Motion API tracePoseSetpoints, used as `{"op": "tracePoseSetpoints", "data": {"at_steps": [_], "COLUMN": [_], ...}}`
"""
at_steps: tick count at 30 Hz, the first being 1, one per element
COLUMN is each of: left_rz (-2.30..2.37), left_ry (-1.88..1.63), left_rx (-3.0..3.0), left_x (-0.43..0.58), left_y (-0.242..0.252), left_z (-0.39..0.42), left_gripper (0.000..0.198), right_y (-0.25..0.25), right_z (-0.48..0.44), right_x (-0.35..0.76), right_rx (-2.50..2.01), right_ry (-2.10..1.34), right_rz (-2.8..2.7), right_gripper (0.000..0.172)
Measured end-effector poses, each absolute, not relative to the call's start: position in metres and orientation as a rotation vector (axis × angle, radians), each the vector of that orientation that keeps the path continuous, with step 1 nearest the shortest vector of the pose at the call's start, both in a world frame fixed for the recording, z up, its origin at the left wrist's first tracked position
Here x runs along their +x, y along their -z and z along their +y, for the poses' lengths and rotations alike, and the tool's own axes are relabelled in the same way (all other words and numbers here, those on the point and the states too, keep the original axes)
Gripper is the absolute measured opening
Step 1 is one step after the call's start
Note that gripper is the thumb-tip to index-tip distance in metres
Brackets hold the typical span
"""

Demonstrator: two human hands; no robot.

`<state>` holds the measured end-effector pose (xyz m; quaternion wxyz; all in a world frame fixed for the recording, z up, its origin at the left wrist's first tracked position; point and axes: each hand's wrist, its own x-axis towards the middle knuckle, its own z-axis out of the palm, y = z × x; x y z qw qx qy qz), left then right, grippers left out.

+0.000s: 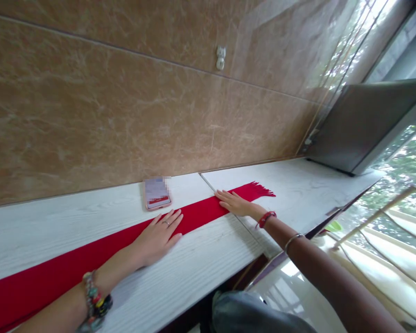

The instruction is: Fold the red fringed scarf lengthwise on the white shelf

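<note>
A long red scarf (201,215) lies flat along the white wood-grain counter, its fringed end (261,189) to the right and its other end running out of view at the left. My left hand (161,236) rests palm down on the scarf near the middle, fingers stretched out, with a ring on one finger. Farther right, my right hand (233,202) also lies flat on the scarf, a short way before the fringe. Neither hand grips the cloth. Beaded bracelets circle the left wrist; a red cord and a metal bangle are on the right arm.
A phone in a pink case (157,193) lies on the counter (72,219) between scarf and wall. Brown marbled tiles (125,111) rise behind. A dark grey appliance (353,125) stands at the far right end, near windows and a pale railing (377,215). A seam crosses the counter.
</note>
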<state>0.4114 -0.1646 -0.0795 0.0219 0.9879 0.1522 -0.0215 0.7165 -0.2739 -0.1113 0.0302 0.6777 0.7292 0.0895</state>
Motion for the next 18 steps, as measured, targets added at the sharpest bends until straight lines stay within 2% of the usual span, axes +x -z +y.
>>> {"op": "tracePoseSetpoints", "data": {"at_steps": [5,9,14,18], "left_rz": [0.482,0.470,0.480,0.520], "left_ry": [0.062,0.035,-0.002,0.051], "left_rx": [3.068,3.065,3.077,3.056], "left_x": [0.410,0.411,0.410,0.396], "left_y": [0.077,0.079,0.078,0.069], "left_z": [-0.165,-0.165,-0.170,-0.175], "left_gripper": [0.054,0.054,0.054,0.059], "right_y": [0.118,0.112,0.095,0.076], "right_z": [-0.311,-0.323,-0.295,-0.262], "right_x": [0.801,0.821,0.779,0.686], "right_rx": [2.404,2.498,2.567,2.259], "right_ry": [-0.237,-0.239,-0.297,-0.287], "right_rz": [1.909,1.792,1.795,2.288], "right_gripper": [0.044,0.044,0.048,0.047]}}
